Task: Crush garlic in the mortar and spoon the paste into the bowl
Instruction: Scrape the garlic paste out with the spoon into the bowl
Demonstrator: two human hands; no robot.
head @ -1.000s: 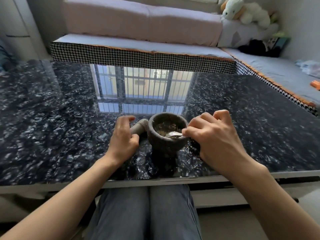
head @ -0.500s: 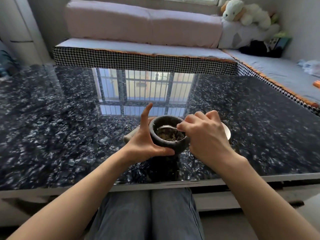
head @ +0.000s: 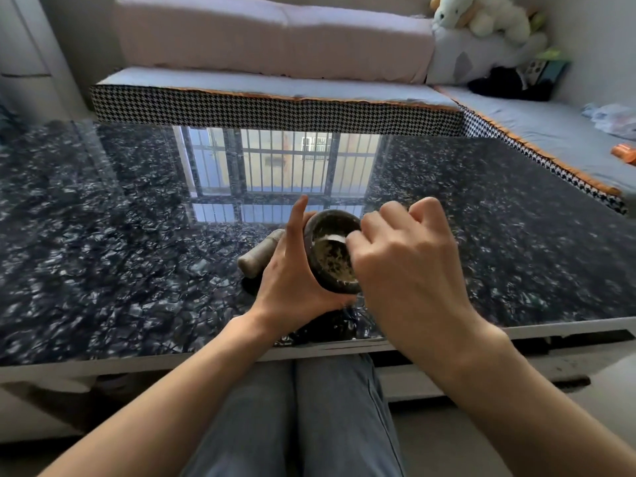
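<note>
Far left, the dark marbled glossy tabletop (head: 103, 242) runs wide, w/ a barred window reflected in its middle. The stone pestle (head: 260, 253) lies on the table just left of my left hand, partly hidden behind it, apart from the mortar.

My left hand (head: 292, 287) grips the stone mortar (head: 332, 256) from its left side: thumb curled under the near rim, index finger sticking straight up along the far-left wall. Mortar is tilted, mouth turned toward me, lifted off the tabletop as far as I can tell. Crushed garlic paste (head: 332, 261), pale yellowish, smeared on the inside wall & bottom.

My right hand (head: 406, 266) comes in from the right, fingers curled tight, pinching a metal spoon (head: 332, 239); only the spoon's bowl shows, inside the mortar near the upper rim, touching the paste. Handle hidden under my fingers.

The serving bowl isn't visible; my right hand covers that spot.

Beyond the table: houndstooth-edged bench cushion (head: 275, 108), plush toy (head: 481, 15) at far right corner.
</note>
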